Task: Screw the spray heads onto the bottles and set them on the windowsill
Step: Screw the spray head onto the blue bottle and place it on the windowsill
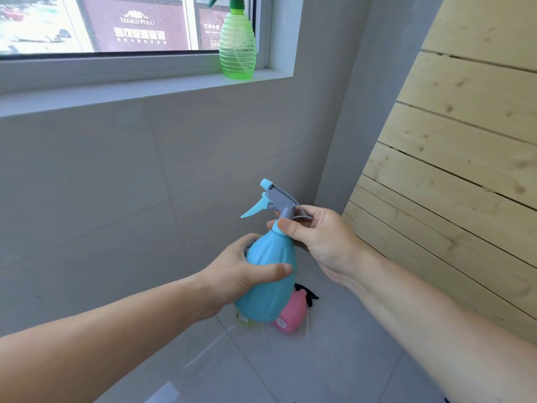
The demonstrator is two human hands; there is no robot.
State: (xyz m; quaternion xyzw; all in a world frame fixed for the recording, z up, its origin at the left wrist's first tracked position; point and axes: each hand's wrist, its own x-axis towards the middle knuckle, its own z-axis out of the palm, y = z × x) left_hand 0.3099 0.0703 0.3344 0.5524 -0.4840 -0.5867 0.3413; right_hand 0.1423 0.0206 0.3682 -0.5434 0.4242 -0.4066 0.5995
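My left hand (247,274) wraps around the body of a light blue bottle (268,289), held upright in mid-air. A grey and blue spray head (276,200) sits on its neck, and my right hand (316,234) pinches the collar of that head with thumb and fingers. A green ribbed bottle (237,45) with its green spray head on stands upright at the right end of the windowsill (139,88). A pink bottle (290,314) with a black spray head (306,292) lies on the floor, partly hidden behind the blue bottle.
A small yellowish item (245,319) peeks out under the blue bottle on the grey tiled floor (305,367). A slatted wooden panel (453,175) leans along the right side. The grey tiled wall (145,184) runs below the window.
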